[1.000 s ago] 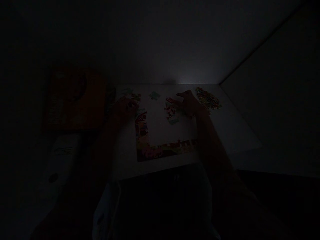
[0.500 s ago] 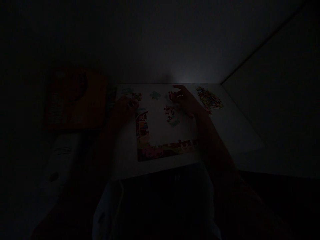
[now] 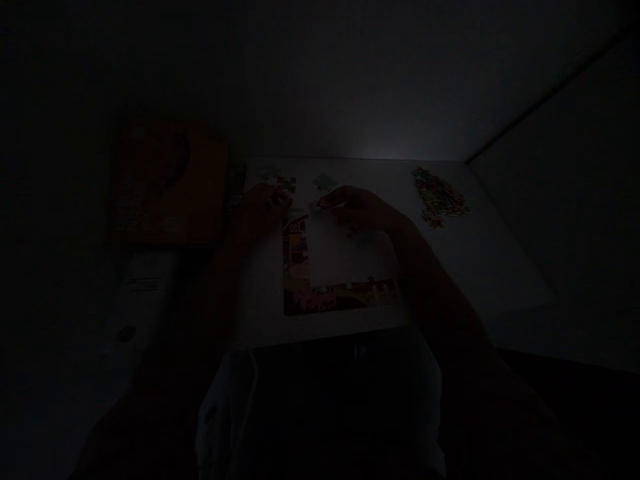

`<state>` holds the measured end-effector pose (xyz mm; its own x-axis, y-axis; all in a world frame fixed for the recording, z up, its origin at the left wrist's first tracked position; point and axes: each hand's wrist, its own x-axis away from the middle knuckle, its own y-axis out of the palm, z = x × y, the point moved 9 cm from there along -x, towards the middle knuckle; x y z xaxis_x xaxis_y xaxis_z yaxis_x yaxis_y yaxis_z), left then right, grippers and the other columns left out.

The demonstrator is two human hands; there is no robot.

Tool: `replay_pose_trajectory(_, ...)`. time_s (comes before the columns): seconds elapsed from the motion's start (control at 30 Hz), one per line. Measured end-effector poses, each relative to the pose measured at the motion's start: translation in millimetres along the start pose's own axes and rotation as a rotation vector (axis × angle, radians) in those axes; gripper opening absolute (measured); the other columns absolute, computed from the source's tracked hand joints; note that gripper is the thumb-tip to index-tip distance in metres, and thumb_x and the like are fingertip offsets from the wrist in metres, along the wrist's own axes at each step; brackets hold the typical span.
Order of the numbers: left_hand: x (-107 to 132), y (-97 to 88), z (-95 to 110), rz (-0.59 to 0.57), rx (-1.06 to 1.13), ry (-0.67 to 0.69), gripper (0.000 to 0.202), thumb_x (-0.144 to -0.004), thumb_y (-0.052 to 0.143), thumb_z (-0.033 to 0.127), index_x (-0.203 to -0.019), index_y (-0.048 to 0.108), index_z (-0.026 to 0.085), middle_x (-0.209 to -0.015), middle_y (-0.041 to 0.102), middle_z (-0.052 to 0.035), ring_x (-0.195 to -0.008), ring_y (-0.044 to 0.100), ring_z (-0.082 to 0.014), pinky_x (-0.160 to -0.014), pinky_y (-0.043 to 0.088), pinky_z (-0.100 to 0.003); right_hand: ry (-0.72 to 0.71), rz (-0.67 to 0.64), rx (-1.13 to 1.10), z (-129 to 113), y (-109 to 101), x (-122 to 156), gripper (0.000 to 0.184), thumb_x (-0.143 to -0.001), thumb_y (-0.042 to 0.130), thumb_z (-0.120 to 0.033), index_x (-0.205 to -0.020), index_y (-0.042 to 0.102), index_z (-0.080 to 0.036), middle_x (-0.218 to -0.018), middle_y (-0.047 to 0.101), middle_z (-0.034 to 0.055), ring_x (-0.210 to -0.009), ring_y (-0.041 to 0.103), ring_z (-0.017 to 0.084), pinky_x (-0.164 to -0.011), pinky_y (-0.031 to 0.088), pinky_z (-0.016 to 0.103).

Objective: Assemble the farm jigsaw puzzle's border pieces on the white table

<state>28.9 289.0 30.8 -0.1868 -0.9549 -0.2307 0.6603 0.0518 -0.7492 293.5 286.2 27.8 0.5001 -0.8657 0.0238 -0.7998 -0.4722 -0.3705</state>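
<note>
The scene is very dark. A partly joined jigsaw puzzle forms an L on the white table, with a red barn at the top of its left side. My right hand pinches a puzzle piece above the puzzle's inner area. Just above the barn, my left hand has its fingers curled together; whatever is in them is too dark to make out. Beyond the hands lie loose greenish pieces and red-and-green pieces. More pieces are partly hidden under my right hand.
A heap of loose puzzle pieces lies at the far right of the table. An orange box is on the left, with a white object below it. A pale wall rises behind the table.
My right hand has moved left and nearer the barn side, carrying the piece. Its fingers, raised before, now point left and down. The left hand stays by the barn; the view has shifted slightly.
</note>
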Motion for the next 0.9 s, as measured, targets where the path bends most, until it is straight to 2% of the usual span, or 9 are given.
replay_pose_trajectory(0.1,0.5,0.7,0.1,-0.004,0.006,0.014,0.019,-0.109,0.074,0.041,-0.112,0.081,0.024,-0.122,0.082,-0.0109,-0.108,0.075,-0.0271,-0.101,0.062,-0.041,-0.028,-0.152,0.022,-6.3,23.3,0.6,0.057,-0.096,0.093,-0.065,-0.138,0.087,-0.028,-0.148,0.086,0.0121,-0.102,0.084,0.025,-0.076,0.072,0.035)
replay_pose_trajectory(0.2,1.6,3.0,1.0,-0.03,0.013,0.037,0.022,-0.108,0.077,0.043,-0.116,0.082,0.024,-0.121,0.081,-0.0105,-0.106,0.075,-0.0266,-0.1,0.061,-0.041,-0.093,-0.15,0.159,-8.6,30.0,-3.0,0.057,-0.105,0.083,-0.066,-0.149,0.086,-0.03,-0.14,0.089,0.011,-0.102,0.085,0.027,-0.083,0.072,0.039)
replay_pose_trajectory(0.27,2.4,5.1,1.7,-0.054,0.007,0.051,0.026,-0.106,0.08,0.045,-0.12,0.083,0.023,-0.121,0.08,-0.0103,-0.106,0.075,-0.0264,-0.1,0.061,-0.041,-0.206,-0.057,0.295,-14.3,26.9,-6.2,0.057,-0.112,0.075,-0.062,-0.16,0.081,-0.031,-0.151,0.085,0.0125,-0.121,0.084,0.032,-0.102,0.071,0.048)
replay_pose_trajectory(0.33,2.9,6.5,1.9,-0.066,-0.01,0.062,0.029,-0.105,0.083,0.047,-0.121,0.084,0.023,-0.119,0.079,-0.0096,-0.106,0.074,-0.0263,-0.1,0.061,-0.042,-0.305,0.011,0.456,-18.1,28.1,-7.5,0.057,-0.118,0.067,-0.056,-0.17,0.074,-0.034,-0.173,0.073,0.0132,-0.149,0.074,0.037,-0.124,0.061,0.06)
replay_pose_trajectory(0.4,3.1,7.6,1.9,-0.072,-0.022,0.076,0.029,-0.104,0.085,0.047,-0.121,0.085,0.024,-0.118,0.078,-0.009,-0.104,0.073,-0.026,-0.1,0.061,-0.041,-0.338,-0.007,0.609,-15.3,36.8,-8.6,0.053,-0.123,0.059,-0.05,-0.174,0.07,-0.039,-0.186,0.06,0.0098,-0.168,0.06,0.038,-0.137,0.047,0.067)
replay_pose_trajectory(0.43,3.1,8.1,1.9,-0.074,-0.025,0.083,0.029,-0.104,0.085,0.047,-0.121,0.085,0.024,-0.117,0.077,-0.0087,-0.104,0.073,-0.0258,-0.1,0.061,-0.041,-0.336,-0.036,0.668,-12.6,41.9,-9.1,0.051,-0.124,0.055,-0.047,-0.173,0.07,-0.042,-0.187,0.059,0.0075,-0.171,0.057,0.037,-0.139,0.043,0.067)
replay_pose_trajectory(0.57,3.0,8.8,-0.5,-0.075,-0.031,0.078,0.027,-0.104,0.083,0.043,-0.122,0.084,0.024,-0.119,0.076,-0.0089,-0.106,0.072,-0.026,-0.1,0.06,-0.041,-0.341,-0.108,0.764,-8.4,51.1,-8.8,0.046,-0.125,0.053,-0.043,-0.164,0.078,-0.044,-0.181,0.066,0.0046,-0.166,0.062,0.035,-0.137,0.043,0.062)
replay_pose_trajectory(0.7,3.1,10.4,-2.4,-0.099,-0.017,0.05,0.025,-0.101,0.083,0.037,-0.122,0.083,0.024,-0.121,0.076,-0.0087,-0.106,0.072,-0.026,-0.101,0.06,-0.042,-0.343,-0.052,0.778,-9.6,39.3,-8.6,0.042,-0.124,0.059,-0.049,-0.157,0.084,-0.042,-0.168,0.075,0.0094,-0.152,0.068,0.037,-0.129,0.047,0.061)
replay_pose_trajectory(0.9,2.1,10.8,-3.1,-0.092,-0.014,0.043,0.023,-0.1,0.084,0.035,-0.121,0.083,0.024,-0.119,0.077,-0.0087,-0.107,0.072,-0.027,-0.103,0.06,-0.043,-0.376,-0.024,0.817,-12.4,33.4,-5.5,0.04,-0.12,0.068,-0.056,-0.15,0.089,-0.043,-0.149,0.075,0.0135,-0.133,0.068,0.038,-0.12,0.051,0.058)
